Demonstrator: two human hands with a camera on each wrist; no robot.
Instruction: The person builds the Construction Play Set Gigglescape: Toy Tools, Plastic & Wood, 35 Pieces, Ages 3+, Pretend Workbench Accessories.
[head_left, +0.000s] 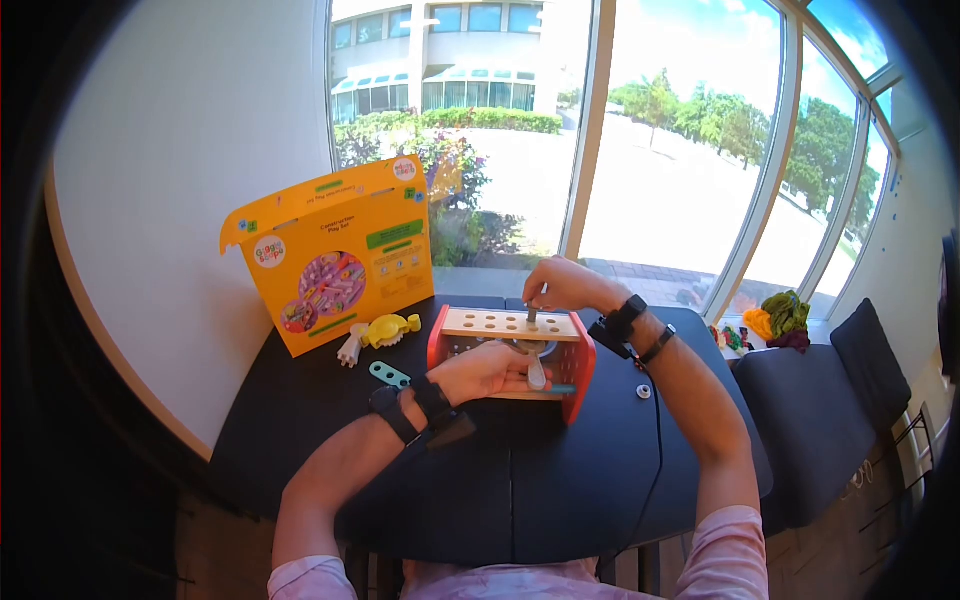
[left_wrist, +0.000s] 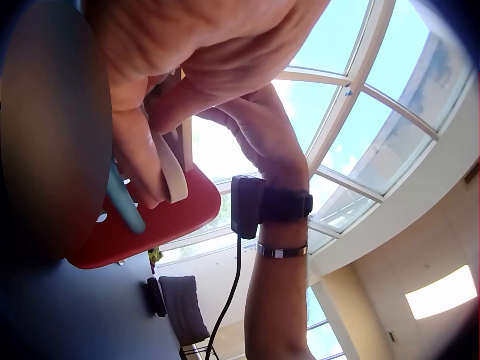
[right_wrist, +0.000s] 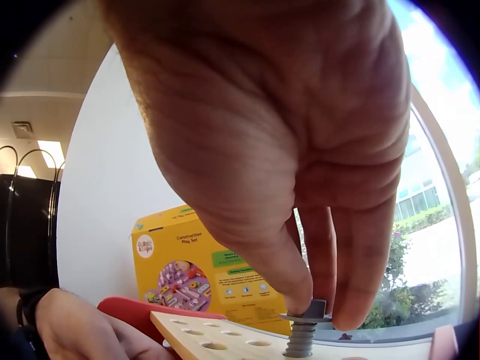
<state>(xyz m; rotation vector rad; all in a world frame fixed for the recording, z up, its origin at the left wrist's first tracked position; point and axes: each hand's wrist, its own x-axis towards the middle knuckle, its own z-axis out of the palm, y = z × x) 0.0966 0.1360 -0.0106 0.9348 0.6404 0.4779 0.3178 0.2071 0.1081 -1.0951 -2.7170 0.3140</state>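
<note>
Pinching the head of a grey screw [right_wrist: 300, 340] in the fingers of the right hand [head_left: 570, 286], upright at a hole in the wooden top plank [head_left: 480, 322] of a red-ended box [head_left: 580, 370]. Holding a pale piece [head_left: 537, 374] in the fingers of the left hand [head_left: 478, 373], below that plank at the open front of the box, beside a teal rod [head_left: 564, 389]. Flanked on the dark worktop [head_left: 440, 505] by a teal strip [head_left: 389, 375], a yellow toy [head_left: 386, 330] and a white piece [head_left: 351, 346] to the left, near a yellow carton [head_left: 345, 260], and by a small round piece [head_left: 644, 392] to the right.
</note>
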